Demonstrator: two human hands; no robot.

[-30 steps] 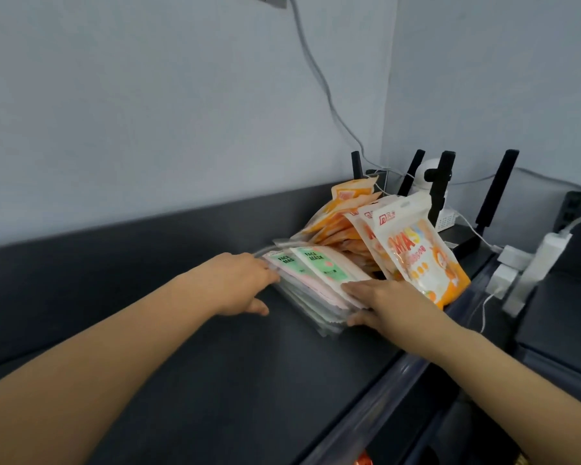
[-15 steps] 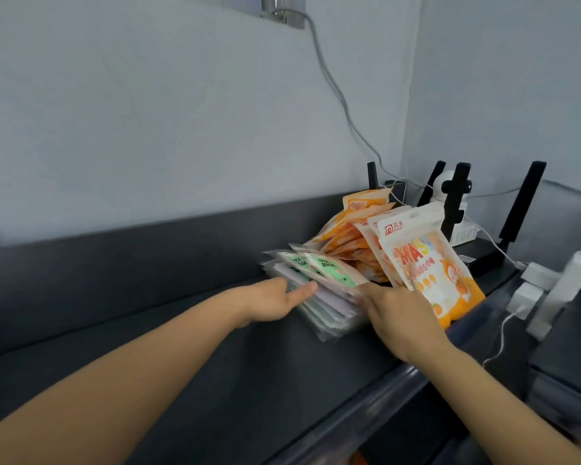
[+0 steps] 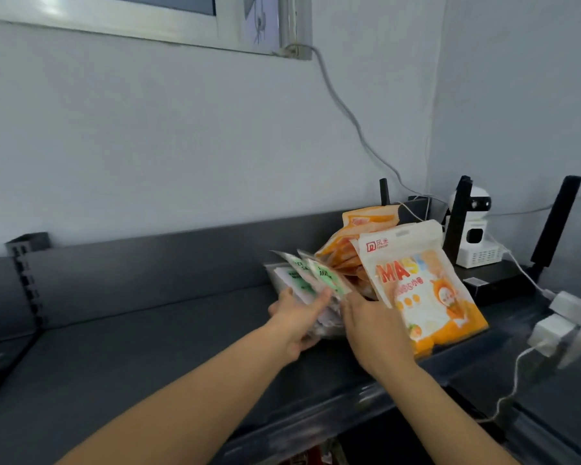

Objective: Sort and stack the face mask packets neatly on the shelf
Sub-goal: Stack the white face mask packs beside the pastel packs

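A stack of clear face mask packets with green labels (image 3: 311, 278) stands tilted up on the dark shelf (image 3: 141, 350). My left hand (image 3: 296, 318) presses against its left front with straight fingers. My right hand (image 3: 371, 327) grips the stack's right edge, its fingertips hidden behind the packets. Right beside it a large orange and white MASK packet (image 3: 423, 290) leans upright. Several orange packets (image 3: 363, 226) are piled behind, against the shelf's back wall.
A white camera (image 3: 473, 229) and a black router with upright antennas (image 3: 554, 223) stand at the shelf's right end. White plugs and cables (image 3: 557, 320) hang off the right front edge. A slotted upright (image 3: 29, 273) stands at the left.
The green-labelled stack went from lying flat to tilted up between my hands. Both hands moved closer together on it, and the view rose to show a window frame.
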